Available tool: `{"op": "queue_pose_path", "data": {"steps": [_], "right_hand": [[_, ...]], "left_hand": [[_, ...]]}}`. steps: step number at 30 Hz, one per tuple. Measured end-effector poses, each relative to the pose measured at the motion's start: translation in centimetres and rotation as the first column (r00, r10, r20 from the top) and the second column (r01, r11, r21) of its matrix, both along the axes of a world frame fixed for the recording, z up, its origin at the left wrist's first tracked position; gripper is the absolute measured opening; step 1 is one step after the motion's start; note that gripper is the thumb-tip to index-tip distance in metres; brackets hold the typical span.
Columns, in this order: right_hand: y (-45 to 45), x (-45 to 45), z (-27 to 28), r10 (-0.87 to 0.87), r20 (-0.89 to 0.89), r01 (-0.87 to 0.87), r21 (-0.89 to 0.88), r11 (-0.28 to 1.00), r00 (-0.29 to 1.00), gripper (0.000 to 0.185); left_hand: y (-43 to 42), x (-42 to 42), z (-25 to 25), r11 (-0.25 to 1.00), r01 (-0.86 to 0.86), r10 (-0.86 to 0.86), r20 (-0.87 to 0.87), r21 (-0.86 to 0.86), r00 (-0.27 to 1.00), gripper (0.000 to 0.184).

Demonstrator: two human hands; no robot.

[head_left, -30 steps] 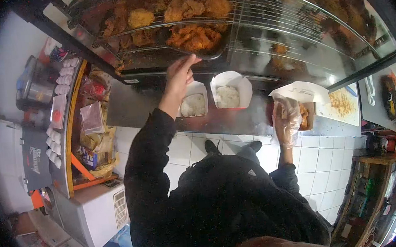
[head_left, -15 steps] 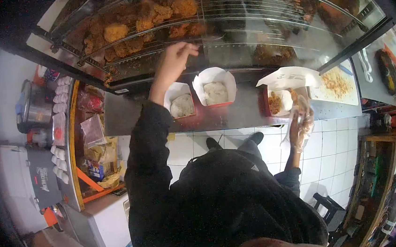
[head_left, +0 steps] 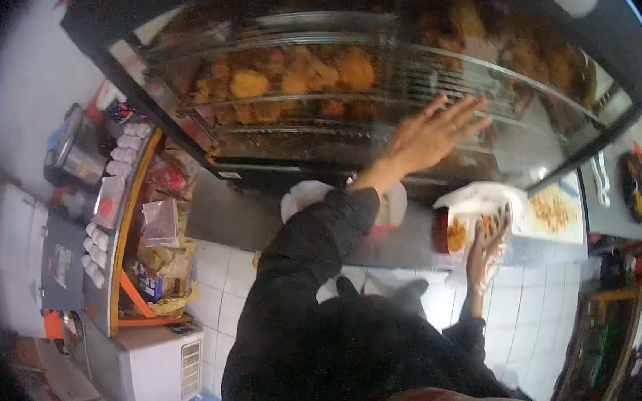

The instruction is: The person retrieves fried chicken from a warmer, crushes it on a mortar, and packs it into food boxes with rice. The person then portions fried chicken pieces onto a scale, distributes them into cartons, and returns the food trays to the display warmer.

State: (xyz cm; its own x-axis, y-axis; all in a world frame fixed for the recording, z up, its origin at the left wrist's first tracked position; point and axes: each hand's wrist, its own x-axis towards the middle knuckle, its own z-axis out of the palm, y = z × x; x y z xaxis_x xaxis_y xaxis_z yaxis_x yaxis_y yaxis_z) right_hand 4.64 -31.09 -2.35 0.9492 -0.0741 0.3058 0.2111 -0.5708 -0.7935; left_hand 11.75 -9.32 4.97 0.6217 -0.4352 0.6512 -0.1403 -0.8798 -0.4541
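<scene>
My bare left hand (head_left: 434, 137) is raised in front of the glass display case (head_left: 272, 163), fingers spread and nothing held. Its arm crosses over two open takeaway boxes, a left box (head_left: 304, 196) and a middle box (head_left: 396, 206), hiding most of both. My right hand (head_left: 487, 247), in a clear plastic glove, is at a third open box (head_left: 441, 234) with orange-brown food (head_left: 456, 235) inside. Its fingers look stretched and apart over the box, slightly blurred. An orange bit shows beside the thumb; whether it is touched is unclear.
Fried chicken (head_left: 303, 80) lies on racks behind the glass. A white board (head_left: 566, 213) with crumbs is right of the boxes. At left stand an orange-edged shelf (head_left: 130, 240) with packets and a white appliance (head_left: 157, 375). White floor tiles (head_left: 220, 274) show below the counter.
My left hand has swung right from above the rice boxes and its fingers have spread. My right hand stays by its box, its fingers now over it. The camera view has shifted.
</scene>
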Motion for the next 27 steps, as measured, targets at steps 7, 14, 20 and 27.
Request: {"op": "queue_pose_path", "data": {"steps": [7,14,20,27], "right_hand": [[1.2,3.4,1.2,0.204,0.207,-0.249,0.221,0.943,0.957,0.053],[3.4,6.1,8.6,0.316,0.44,-0.397,0.106,0.912,0.841,0.032],[6.0,2.9,14.5,0.57,0.513,-0.542,-0.222,0.81,0.642,0.017],[13.1,-2.1,20.3,0.745,0.448,-0.647,-0.384,0.659,0.494,0.022]], "left_hand": [[0.6,0.0,-0.1,0.999,-0.013,0.009,0.129,0.03,0.992,0.069],[3.2,-1.3,-0.1,0.952,-0.241,0.215,0.15,0.187,0.965,0.07],[6.9,-4.2,0.8,0.612,-0.565,0.413,0.386,0.553,0.825,0.053],[11.4,-7.0,1.0,0.997,0.056,-0.053,0.056,-0.051,0.997,0.039]]}}
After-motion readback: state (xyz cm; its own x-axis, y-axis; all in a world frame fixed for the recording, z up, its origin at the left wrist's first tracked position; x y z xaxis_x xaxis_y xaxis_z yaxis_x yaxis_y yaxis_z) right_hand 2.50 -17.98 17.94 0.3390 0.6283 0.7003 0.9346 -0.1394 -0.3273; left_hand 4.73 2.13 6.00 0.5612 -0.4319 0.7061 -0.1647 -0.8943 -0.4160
